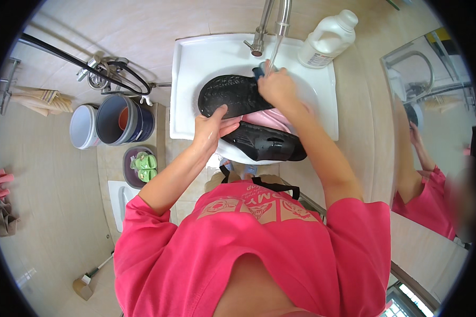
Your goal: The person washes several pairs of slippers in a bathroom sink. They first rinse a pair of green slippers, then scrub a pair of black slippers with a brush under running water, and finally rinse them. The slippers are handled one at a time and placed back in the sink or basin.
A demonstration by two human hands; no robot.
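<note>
My left hand (pixel 212 128) is closed on the near edge of a black slipper (pixel 225 95), which lies sole up over the white sink (pixel 184 116). Against the slipper's right end, my right hand (pixel 278 89) grips a small blue-grey scrubbing brush (pixel 258 72), partly hidden by the fingers. Water runs from the faucet (pixel 283 24) onto this hand. A second black slipper (pixel 267 142) rests across the sink's front rim, touching or very near my left fingers. Between the two slippers shows something smooth and pink (pixel 268 117), mostly covered.
A white jug-shaped bottle (pixel 328 41) stands on the sink's back right corner. Left of the sink are buckets (pixel 113 120) and a basin (pixel 129 171) with green clogs (pixel 144 165). A mirror (pixel 433 116) hangs at the right; a shower hose (pixel 124 68) hangs at the left.
</note>
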